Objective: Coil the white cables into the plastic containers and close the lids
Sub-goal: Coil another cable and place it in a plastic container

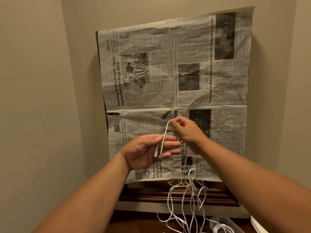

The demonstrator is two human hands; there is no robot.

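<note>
Head view: both hands are raised in front of the lower half of a newspaper [168, 73], which is spread flat over a dark wooden frame [168, 197]. The left hand [148, 150] is near the centre, a little toward 7 o'clock, palm turned up. Its fingers are almost straight, and the thumb presses the white cable [164, 137] against the index finger. The connector [156, 151] of the cable hangs across this palm.

The right hand [186, 132] is just beside it at 3 o'clock, slightly higher. Its fingers are curled and the fingertips pinch the same cable at the top of a short loop that goes up from the left hand. Below the right hand the cable falls down toward 6 o'clock into a loose tangle. This tangle hangs over the lower edge of the newspaper and over the wooden frame.

At 5 o'clock, cut by the bottom edge of the picture, is a clear plastic container [217, 220] with a coiled cable [222, 227] inside. I cannot tell if its lid is on.

Plain beige wall [42, 98] is open at 9 o'clock and at 3 o'clock of the newspaper, and the paper's upper half at 12 o'clock is uncovered.
</note>
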